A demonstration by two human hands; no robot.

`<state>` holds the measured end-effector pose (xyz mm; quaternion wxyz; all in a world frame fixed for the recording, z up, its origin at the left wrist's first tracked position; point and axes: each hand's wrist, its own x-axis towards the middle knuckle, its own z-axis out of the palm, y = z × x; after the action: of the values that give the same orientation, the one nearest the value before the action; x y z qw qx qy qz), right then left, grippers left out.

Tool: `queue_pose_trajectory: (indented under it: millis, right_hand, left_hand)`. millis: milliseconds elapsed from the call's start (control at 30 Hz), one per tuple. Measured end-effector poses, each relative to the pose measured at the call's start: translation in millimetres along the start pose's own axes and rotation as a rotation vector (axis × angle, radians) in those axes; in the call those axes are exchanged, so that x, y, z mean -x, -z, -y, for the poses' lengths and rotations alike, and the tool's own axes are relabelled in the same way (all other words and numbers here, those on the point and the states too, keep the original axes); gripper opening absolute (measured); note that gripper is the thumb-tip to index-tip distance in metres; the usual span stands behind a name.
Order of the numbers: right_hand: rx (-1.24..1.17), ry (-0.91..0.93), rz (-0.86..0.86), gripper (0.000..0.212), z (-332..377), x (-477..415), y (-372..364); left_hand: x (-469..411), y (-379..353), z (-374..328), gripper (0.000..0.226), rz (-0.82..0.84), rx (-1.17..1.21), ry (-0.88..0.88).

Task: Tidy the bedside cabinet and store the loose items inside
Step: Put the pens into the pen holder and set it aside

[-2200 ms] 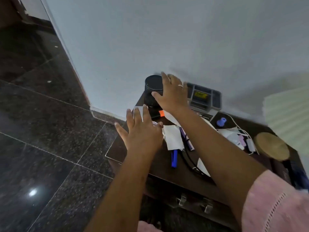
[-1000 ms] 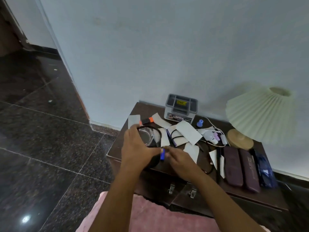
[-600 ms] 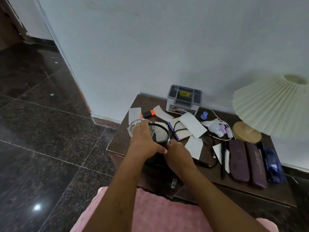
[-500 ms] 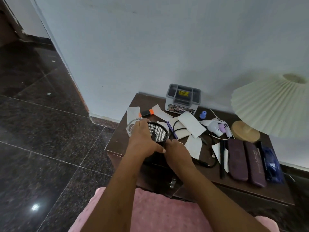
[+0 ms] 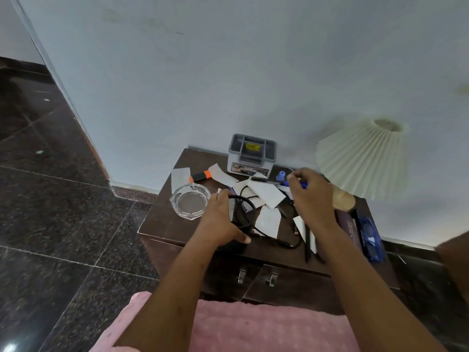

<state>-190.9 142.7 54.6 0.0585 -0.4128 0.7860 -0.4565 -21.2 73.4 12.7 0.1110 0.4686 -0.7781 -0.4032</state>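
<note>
The left hand (image 5: 220, 221) grips a mesh cup (image 5: 242, 212) on the bedside cabinet (image 5: 162, 221), beside a glass ashtray (image 5: 190, 203). The right hand (image 5: 312, 198) pinches a blue pen (image 5: 304, 185).

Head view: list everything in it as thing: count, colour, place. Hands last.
cabinet: 1, dark brown, against wall
handles: 2, metal, cabinet front
ashtray: 1, clear glass, top left
mesh cup: 1, black, front edge, in left hand
organiser: 1, grey, back of top
highlighter: 1, orange and black, back left
paper slips: several, white, middle of top
cable: at least 1, black, front middle
cap: 1, blue, beside organiser
pen: 1, dark with blue end, in right hand
lamp: 1, cream shade, right of top
purple case: at least 1, dark purple, right, partly behind arm
blue case: 1, blue, far right
pink cloth: 1, pink, bottom of view
left hand: 1, grips mesh cup
right hand: 1, pinches pen
</note>
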Motion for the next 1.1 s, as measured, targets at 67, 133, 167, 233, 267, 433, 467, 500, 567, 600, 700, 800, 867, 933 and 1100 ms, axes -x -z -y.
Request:
queue_pose_trajectory:
  millis: [67, 133, 167, 233, 267, 433, 467, 500, 567, 600, 700, 800, 867, 933, 1100]
  right_hand:
    - [-0.065, 0.085, -0.051, 0.009, 6.3, 4.0, 14.4]
    - [-0.025, 0.138, 0.074, 0.01, 9.2, 8.7, 20.4]
    - [0.024, 0.152, 0.162, 0.011, 8.4, 11.3, 20.8]
    - [0.147, 0.186, 0.317, 0.012, 3.4, 14.8, 18.1]
    - [0.209, 0.2, 0.376, 0.013, 0.2, 15.9, 16.7]
    - [0.038, 0.079, 0.481, 0.022, -16.0, 6.1, 21.1]
    - [-0.062, -0.02, 0.461, 0.024, -20.7, 0.9, 24.7]
    - [-0.124, -0.117, 0.437, 0.025, -27.5, -4.0, 27.9]
    - [-0.044, -0.238, 0.416, 0.026, -47.7, -10.7, 32.4]
    - [0.112, -0.247, 0.438, 0.023, -59.6, -12.7, 34.4]
    - [0.552, -0.229, 0.598, 0.012, -87.4, -12.8, 33.9]
    - [0.706, -0.231, 0.661, 0.016, -94.7, -6.4, 21.2]
    - [0.75, -0.244, 0.61, 0.028, -97.3, -1.7, 11.3]
    - [0.742, -0.282, 0.533, 0.046, -98.8, 2.4, 3.0]
    - [0.578, -0.481, 0.433, 0.067, -95.8, 3.1, -0.5]
  left_hand:
    - [-2.1, -5.5, -3.2, 0.109, 0.018, -0.013, -0.019]
    - [-4.1, -10.3, -6.9, 0.109, 0.013, -0.023, -0.034]
    - [-4.6, -12.2, -8.4, 0.109, 0.001, -0.026, -0.038]
    - [-5.1, -15.0, -10.0, 0.111, -0.026, -0.034, -0.053]
    - [-5.2, -15.9, -10.3, 0.111, -0.035, -0.04, -0.065]
    - [-4.1, -18.3, -11.5, 0.112, 0.001, -0.078, -0.124]
    - [-4.2, -18.6, -12.1, 0.112, 0.012, -0.085, -0.129]
    - [-4.3, -19.0, -12.8, 0.112, 0.02, -0.091, -0.132]
    - [-5.2, -19.9, -13.9, 0.111, 0.029, -0.102, -0.143]
    - [-5.6, -20.4, -14.3, 0.111, 0.031, -0.107, -0.148]
    - [-5.3, -22.4, -15.2, 0.112, 0.041, -0.116, -0.163]
    - [-4.8, -23.4, -15.0, 0.112, 0.055, -0.119, -0.17]
    - [-4.5, -23.1, -14.0, 0.113, 0.061, -0.121, -0.173]
    - [-4.4, -22.6, -13.0, 0.113, 0.067, -0.118, -0.167]
    - [-4.6, -20.8, -13.2, 0.114, 0.083, -0.122, -0.164]
